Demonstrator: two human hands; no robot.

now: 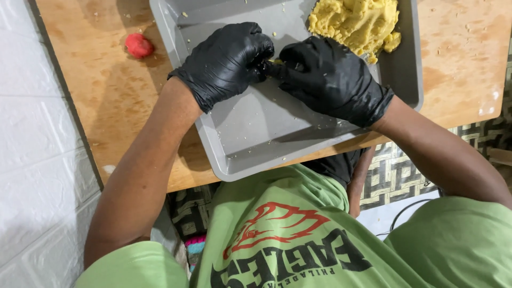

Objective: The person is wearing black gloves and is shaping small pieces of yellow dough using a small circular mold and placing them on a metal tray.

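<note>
Pinching a small bit of yellow dough [278, 61] between both gloved hands, over the middle of the grey tray [256, 128]. Left hand [226, 61] in a black glove, fingers [261, 48] curled together and closed toward the bit; right hand [328, 77] also black-gloved, fingers [277, 69] closed and pointing left, tips meeting the left hand's. Only a sliver of yellow shows between the fingertips; most of the bit is hidden by the gloves, so its shape can't be told.

Big mound of yellow dough [354, 21] sits in the tray's far right corner, just beyond the right hand, near it but whether touching it I can't tell. Loose yellow crumbs scattered across the tray floor. Tray lies at an angle on the wooden counter [106, 90], its near corner overhanging the counter edge toward the person.

Red ball [138, 45] of dough on the counter, left of the tray, well apart from both hands. White tiled wall [32, 133] along the left side. Person wears a green shirt [277, 234] with a red-and-black print; patterned floor [400, 170] shows below the counter on the right.
</note>
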